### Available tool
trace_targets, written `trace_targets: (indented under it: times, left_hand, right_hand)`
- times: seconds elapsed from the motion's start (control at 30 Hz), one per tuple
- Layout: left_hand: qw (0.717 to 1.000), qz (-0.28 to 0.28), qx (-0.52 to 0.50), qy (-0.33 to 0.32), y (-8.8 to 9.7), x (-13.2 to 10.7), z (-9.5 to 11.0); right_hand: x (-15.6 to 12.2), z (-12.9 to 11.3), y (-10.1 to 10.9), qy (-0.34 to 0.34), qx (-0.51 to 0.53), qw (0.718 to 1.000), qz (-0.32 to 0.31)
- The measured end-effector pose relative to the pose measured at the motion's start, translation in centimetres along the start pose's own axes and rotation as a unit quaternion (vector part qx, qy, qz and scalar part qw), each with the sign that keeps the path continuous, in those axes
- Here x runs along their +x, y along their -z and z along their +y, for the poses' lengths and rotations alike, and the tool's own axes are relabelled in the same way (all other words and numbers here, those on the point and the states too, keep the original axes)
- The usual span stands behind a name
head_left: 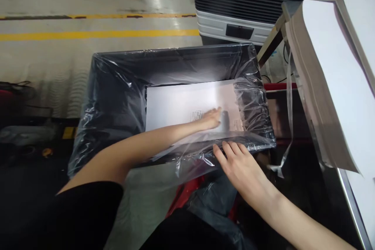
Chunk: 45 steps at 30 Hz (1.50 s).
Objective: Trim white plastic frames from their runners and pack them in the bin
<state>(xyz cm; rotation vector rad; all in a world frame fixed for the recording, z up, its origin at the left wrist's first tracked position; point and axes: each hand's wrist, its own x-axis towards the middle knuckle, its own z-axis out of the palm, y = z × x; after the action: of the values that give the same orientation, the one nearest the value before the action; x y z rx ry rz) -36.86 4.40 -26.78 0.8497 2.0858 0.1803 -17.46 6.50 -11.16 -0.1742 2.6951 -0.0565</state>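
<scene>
A dark rectangular bin (164,64) lined with clear plastic film (117,82) stands in front of me. Pale sheets, perhaps paper or card, form a flat stack (172,103) on its bottom, with faint dark print near the middle. My left hand (211,119) reaches down inside and lies on the stack, its fingers stretched out and slightly blurred by motion. On the near rim, toward the right, my right hand (236,160) has its fingers bent over the film-covered edge. Loose film (187,166) hangs down between my arms.
At the right, thick stacks of white sheets (331,70) lie on a stand, their edges overhanging. A strip of clear film (288,125) dangles beside them. Behind the bin stands a ribbed black and grey crate (228,25). Yellow lines (96,35) cross the floor.
</scene>
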Motion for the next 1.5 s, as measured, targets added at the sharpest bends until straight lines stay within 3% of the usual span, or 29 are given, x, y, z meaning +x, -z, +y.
trace_targets:
  times: [0.07, 0.17, 0.3, 0.73, 1.1, 1.3, 1.43, 1.5]
  left_hand:
    - [0.996, 0.044, 0.048, 0.065, 1.5, -0.3, -2.7]
    - [0.988, 0.044, 0.081, 0.12, 2.7, -0.6, -6.2]
    - [0.987, 0.031, 0.09, 0.129, 2.7, -0.7, -8.1]
    - [0.986, 0.053, 0.106, 0.119, 3.8, -0.3, -5.9]
    - [0.996, 0.027, -0.09, -0.006, 7.5, 3.8, -3.1]
    - [0.991, 0.057, -0.125, 0.003, 5.3, 4.8, -1.6]
    - [0.995, 0.078, -0.058, 0.024, 3.6, 4.2, -2.0]
    - [0.995, 0.097, -0.018, 0.002, 3.2, 3.9, -2.1]
  right_hand:
    - [0.0, 0.0, 0.3, 0.004, 0.002, 1.0, -0.01]
    - [-0.1, 0.0, 0.4, 0.0, -0.004, 1.0, -0.022]
    - [-0.2, -0.1, 0.2, 0.001, -0.018, 1.0, -0.02]
    - [-0.1, -0.2, -0.4, -0.012, -0.011, 1.0, 0.014]
    - [0.0, 0.0, 0.0, -0.004, -0.015, 1.0, -0.016]
    - [-0.2, -0.2, -0.5, -0.006, -0.017, 1.0, 0.007]
    - [-0.1, -0.3, -0.9, -0.011, -0.015, 1.0, 0.022]
    - [-0.1, -0.3, -1.0, -0.012, -0.015, 0.999, 0.031]
